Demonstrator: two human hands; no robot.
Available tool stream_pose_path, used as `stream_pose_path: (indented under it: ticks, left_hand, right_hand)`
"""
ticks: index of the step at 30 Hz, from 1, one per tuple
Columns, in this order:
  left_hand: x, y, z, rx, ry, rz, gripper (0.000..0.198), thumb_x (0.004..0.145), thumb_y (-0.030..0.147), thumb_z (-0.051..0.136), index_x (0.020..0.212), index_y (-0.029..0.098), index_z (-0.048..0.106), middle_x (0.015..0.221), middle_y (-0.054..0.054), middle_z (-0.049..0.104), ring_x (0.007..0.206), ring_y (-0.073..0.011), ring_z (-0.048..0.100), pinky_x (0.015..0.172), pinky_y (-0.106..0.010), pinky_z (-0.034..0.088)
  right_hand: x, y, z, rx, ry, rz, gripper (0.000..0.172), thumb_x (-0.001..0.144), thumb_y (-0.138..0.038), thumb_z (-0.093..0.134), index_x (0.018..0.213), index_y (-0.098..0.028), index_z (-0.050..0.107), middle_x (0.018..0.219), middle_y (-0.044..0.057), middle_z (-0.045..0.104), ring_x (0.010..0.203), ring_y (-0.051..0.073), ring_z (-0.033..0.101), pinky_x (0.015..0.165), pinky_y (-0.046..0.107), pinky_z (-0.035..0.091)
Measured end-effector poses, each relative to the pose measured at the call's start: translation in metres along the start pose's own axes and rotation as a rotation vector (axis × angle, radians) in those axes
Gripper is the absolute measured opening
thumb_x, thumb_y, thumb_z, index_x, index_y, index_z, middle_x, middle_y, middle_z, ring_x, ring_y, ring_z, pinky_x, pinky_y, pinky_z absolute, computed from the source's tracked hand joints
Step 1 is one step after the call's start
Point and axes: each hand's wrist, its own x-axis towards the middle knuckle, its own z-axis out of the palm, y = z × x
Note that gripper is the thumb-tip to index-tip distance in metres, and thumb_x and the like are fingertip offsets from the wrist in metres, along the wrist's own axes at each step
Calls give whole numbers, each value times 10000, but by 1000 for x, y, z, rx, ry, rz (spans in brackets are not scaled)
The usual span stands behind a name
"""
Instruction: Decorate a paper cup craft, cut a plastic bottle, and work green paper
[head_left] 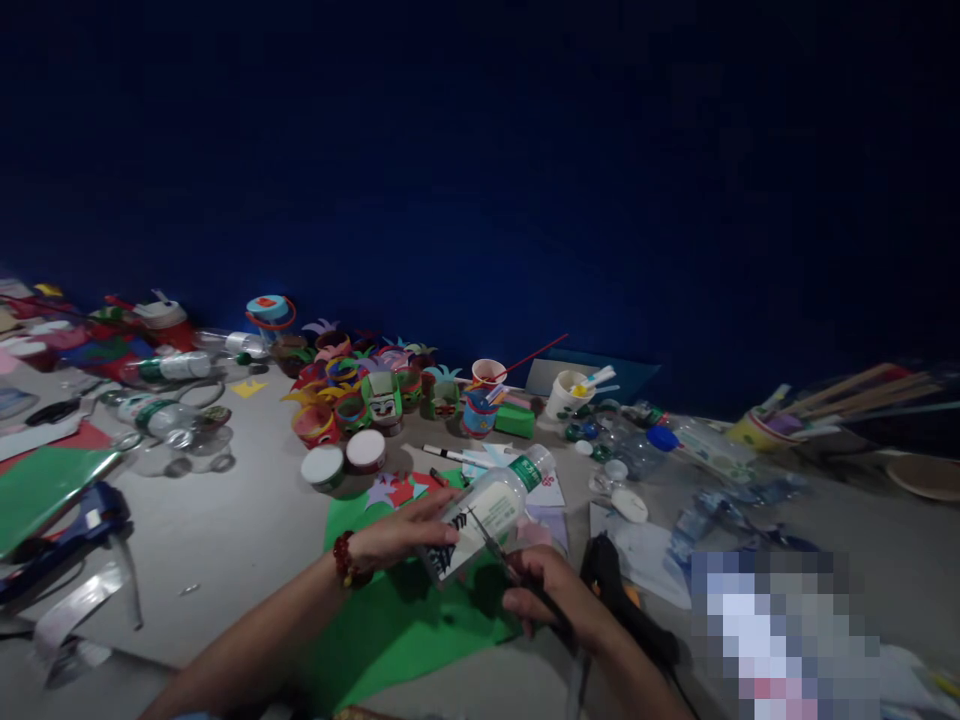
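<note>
My left hand, with a red bead bracelet at the wrist, is closed around the lower end of a clear plastic bottle with a green label band near its neck. The bottle lies tilted, neck pointing up and right. My right hand grips scissors whose blades touch the bottle's side. Both hands hover over a green paper sheet on the grey table.
Colourful paper-cup crafts cluster at the back. Plastic bottles lie at the left, with a blue tool and green sheet nearer. A black glue gun lies right of my hands. Brushes and sticks sit far right.
</note>
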Motion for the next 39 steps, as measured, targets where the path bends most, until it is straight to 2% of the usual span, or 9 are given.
stream_pose_path:
  ticks: [3,8,12,18,23,27,33,37,39]
  left_hand:
    - [1,3,-1,68,-21,33,741,740,434,776,1400,238,501,1300,-85,611,1208,-309,513,1018,-420,393]
    - [-1,10,-3,262,10,137,687,756,442,778,1355,235,512,1337,-83,576,1313,-324,437,1119,-451,310]
    - [-4,11,-3,370,84,132,743,738,438,799,1376,237,474,1423,-101,511,1349,-329,400,1124,-438,309]
    - [1,4,-3,120,-31,136,728,722,481,776,1341,217,499,1289,-91,579,1194,-305,510,1042,-430,360]
    - [-2,3,-5,181,24,48,635,734,388,781,1305,253,535,1123,-43,631,1069,-261,549,944,-376,406]
    - [-1,1,-3,98,49,7,561,728,423,764,1219,215,588,1020,-46,645,1019,-261,558,912,-372,408]
    - [0,2,0,125,103,116,584,734,378,772,1264,249,565,1208,-55,615,1168,-282,504,997,-397,378]
    - [-5,9,1,179,114,54,566,740,407,752,1252,249,568,1202,-54,609,1155,-293,513,1002,-413,377]
    - [-7,15,5,246,129,89,557,742,424,749,1233,242,558,1201,-56,598,1160,-292,506,996,-397,384]
  right_hand:
    - [1,2,-1,-34,-3,8,655,594,-810,696,634,-203,454,564,-51,446,470,102,466,454,229,413]
    - [3,4,-10,-215,95,-33,615,633,-675,777,577,-209,379,561,-72,348,535,81,324,469,205,244]
    - [0,0,-12,-386,156,-44,614,609,-686,783,561,-206,404,558,-73,372,556,93,318,496,216,240]
    - [-5,-13,-6,-181,10,-68,592,624,-735,736,650,-191,503,625,-48,456,595,116,395,537,230,301]
    - [-7,-11,-8,-222,-6,-65,623,609,-758,729,595,-200,451,583,-51,432,560,103,375,505,223,289]
    - [-6,-6,-6,-90,-58,7,665,602,-831,675,653,-210,441,560,-59,435,505,99,401,474,218,313]
    - [-6,-10,-8,-166,74,-55,632,601,-739,758,629,-204,423,599,-72,373,564,85,319,496,207,252]
    - [-7,-11,-9,-204,26,-64,614,640,-758,706,621,-204,442,583,-59,413,536,91,362,488,210,269]
    - [-6,-9,-8,-145,21,-28,603,642,-759,694,637,-211,442,574,-62,407,521,93,368,484,214,279]
